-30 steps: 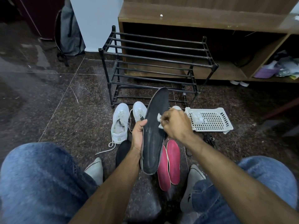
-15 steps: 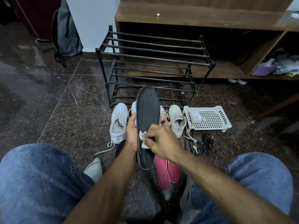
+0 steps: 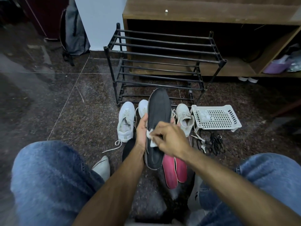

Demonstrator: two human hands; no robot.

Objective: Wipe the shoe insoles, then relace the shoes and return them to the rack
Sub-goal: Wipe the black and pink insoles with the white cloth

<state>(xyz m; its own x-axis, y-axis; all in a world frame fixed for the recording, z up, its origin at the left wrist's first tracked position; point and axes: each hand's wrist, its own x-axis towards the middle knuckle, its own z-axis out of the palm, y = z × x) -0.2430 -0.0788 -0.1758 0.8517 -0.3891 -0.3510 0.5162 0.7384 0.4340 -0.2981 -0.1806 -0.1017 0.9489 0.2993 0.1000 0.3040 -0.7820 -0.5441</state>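
Note:
My left hand (image 3: 142, 131) grips a long black insole (image 3: 158, 110) by its left edge and holds it upright, toe end up. Across its middle my right hand (image 3: 170, 139) pinches a small white wipe (image 3: 151, 138) against the surface. Two pink insoles (image 3: 174, 172) lie side by side on the floor just below. White sneakers stand in front of the rack: one at the left (image 3: 125, 121), one mostly hidden behind the black insole (image 3: 143, 107), one at the right (image 3: 184, 120). The black metal shoe rack (image 3: 162, 51) holds nothing.
A white perforated plastic basket (image 3: 218, 118) lies right of the shoes, with black laces (image 3: 213, 143) on the floor in front of it. A wooden cabinet (image 3: 211, 13) stands behind the rack. My knees in blue jeans (image 3: 45, 176) frame the working space.
The right hand with the wipe has slid down the black insole from near its top to its middle. The insole has turned to face me more squarely.

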